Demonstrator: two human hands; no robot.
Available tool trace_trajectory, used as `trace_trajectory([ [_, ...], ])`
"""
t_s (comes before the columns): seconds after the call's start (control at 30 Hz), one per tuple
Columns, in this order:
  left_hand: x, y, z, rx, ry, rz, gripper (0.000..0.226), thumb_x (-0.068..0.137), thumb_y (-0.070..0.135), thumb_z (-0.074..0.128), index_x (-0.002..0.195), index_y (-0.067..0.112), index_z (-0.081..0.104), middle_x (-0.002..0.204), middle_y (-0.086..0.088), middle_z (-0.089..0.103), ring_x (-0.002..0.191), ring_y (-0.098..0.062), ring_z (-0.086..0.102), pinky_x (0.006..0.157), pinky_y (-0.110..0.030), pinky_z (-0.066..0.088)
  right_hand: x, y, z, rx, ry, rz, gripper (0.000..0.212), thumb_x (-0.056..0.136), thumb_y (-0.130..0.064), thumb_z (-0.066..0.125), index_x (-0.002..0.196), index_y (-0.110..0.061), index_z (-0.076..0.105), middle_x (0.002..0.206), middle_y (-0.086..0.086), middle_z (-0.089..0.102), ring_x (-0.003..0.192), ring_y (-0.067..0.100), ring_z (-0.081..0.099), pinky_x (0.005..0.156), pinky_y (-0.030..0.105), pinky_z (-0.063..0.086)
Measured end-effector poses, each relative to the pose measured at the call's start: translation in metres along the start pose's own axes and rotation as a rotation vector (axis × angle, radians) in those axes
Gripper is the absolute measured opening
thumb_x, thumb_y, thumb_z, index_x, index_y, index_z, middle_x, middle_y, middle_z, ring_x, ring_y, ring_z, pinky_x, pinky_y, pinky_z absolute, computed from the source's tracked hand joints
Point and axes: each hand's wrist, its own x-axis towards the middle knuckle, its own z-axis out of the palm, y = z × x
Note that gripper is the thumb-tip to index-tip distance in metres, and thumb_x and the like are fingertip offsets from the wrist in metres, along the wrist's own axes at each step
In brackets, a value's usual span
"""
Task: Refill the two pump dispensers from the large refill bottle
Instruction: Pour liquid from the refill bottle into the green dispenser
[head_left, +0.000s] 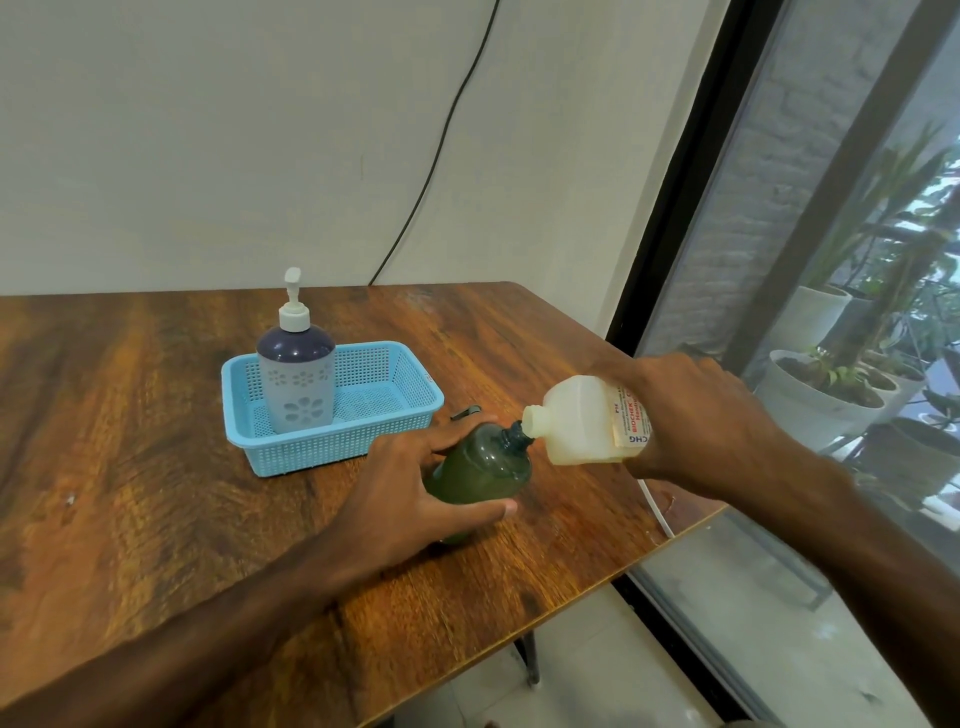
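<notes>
Head view, tabletop, as I read it on my remote feed. Centre-R: the left hand (410, 488) grips the green dispenser (483, 467), thumb across the near side and fingers round the far side. The bottle is tilted, its open neck (517, 434) pointing up and to the R. Its base is hidden by the hand, so I can't tell whether it rests on the table (130, 415).

The right hand (701, 421) is wrapped round the body of the pale refill bottle (582, 421), which is tipped nearly horizontal. The bottle's mouth (535, 418) sits at the dispenser neck, touching or just beside it. I can't tell whether liquid is flowing. Its label (631, 421) has red and blue print, partly covered by the fingers.

Behind-L: the purple dispenser (296, 384), with a white pump (293, 301) fitted, stands upright in the L half of a blue perforated basket (332, 452), well apart from both hands.

A small dark item (464, 413) lies on the table just beyond the left fingers. It is partly hidden and I can't identify it.

Bkgd: a black cable (441, 145) runs down the wall. A white cord (657, 506) lies at the table's R edge. At the R is a window (779, 260) with potted plants (821, 395) beyond it.
</notes>
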Motion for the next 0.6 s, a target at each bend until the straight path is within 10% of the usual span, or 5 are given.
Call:
trace_trajectory([
  [0.6,0.0004,0.0015,-0.0004,0.017,-0.004,-0.024,0.082,0.069,0.05,0.092,0.142,0.037,0.057,0.127,0.032,0.063,0.118,0.02,0.053,0.094,-0.01,0.052,0.0022,0.0024,0.0023,0.02,0.018,-0.016,0.078,0.075,-0.037,0.083,0.142,-0.037,0.043,0.128,-0.01,0.061,0.117,0.012,0.058,0.085,0.023,0.045],
])
